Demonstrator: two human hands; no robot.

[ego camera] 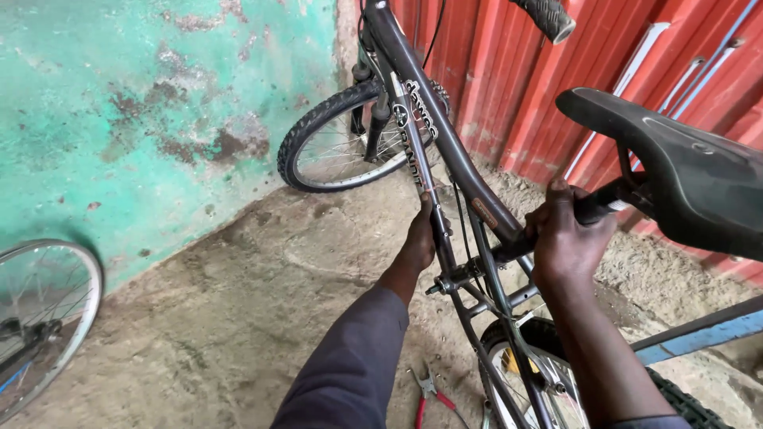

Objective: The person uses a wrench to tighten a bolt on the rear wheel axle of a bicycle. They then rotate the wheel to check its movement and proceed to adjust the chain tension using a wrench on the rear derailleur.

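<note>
A dark grey bicycle [445, 135] stands upright in front of me, its front wheel [334, 139] against the wall. My left hand [419, 238] is closed around the down tube, just above the crank area. My right hand [566, 238] grips the seat post below the black saddle [683, 167], where the top tube meets it. The rear wheel [548, 381] shows at the bottom, partly behind my right forearm. A black handlebar grip [544, 17] sticks out at the top.
Red-handled pliers [429, 395] lie on the rough concrete floor under the frame. A loose bicycle wheel [40, 318] leans at the far left by the peeling green wall [143, 103]. A red corrugated metal wall [493, 87] stands behind. A blue bar [707, 334] crosses at right.
</note>
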